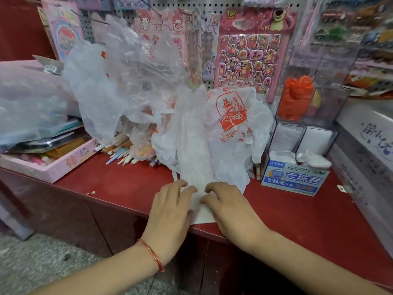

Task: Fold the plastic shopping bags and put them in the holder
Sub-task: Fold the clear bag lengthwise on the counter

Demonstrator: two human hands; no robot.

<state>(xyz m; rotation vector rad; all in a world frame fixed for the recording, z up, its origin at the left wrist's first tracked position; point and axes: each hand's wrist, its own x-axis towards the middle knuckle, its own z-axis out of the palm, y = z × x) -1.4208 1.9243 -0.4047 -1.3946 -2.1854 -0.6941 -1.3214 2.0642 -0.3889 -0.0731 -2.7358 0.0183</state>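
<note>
Both hands are down on the near end of a white bag (194, 150) that has been flattened into a long narrow strip on the red bench (119, 188). The left hand (170, 207) and right hand (230, 206) sit close together with their fingers curled onto the plastic. They appear to pinch up a small ridge of it between them, as I read it to start the first fold at that end while their weight keeps the slippery film from sliding. The strip's long axis runs straight away from the person. Its near end lies at the bench's front edge under the hands, and its far end rises against the heap of loose bags behind, so it points toward the pegboard wall. Laid that way it can be folded away from the body, one turn after another. A printed bag (231, 116) with orange markings lies crumpled just beside the strip on the right, and a big pile of clear bags (119, 77) billows to the left, above some pencils (121, 154). The clear holder (325, 111) stands at the right rear, well within reach, with an orange bag (295, 99) already tucked into one compartment. A blue box (293, 179) stands in front of it.
</note>
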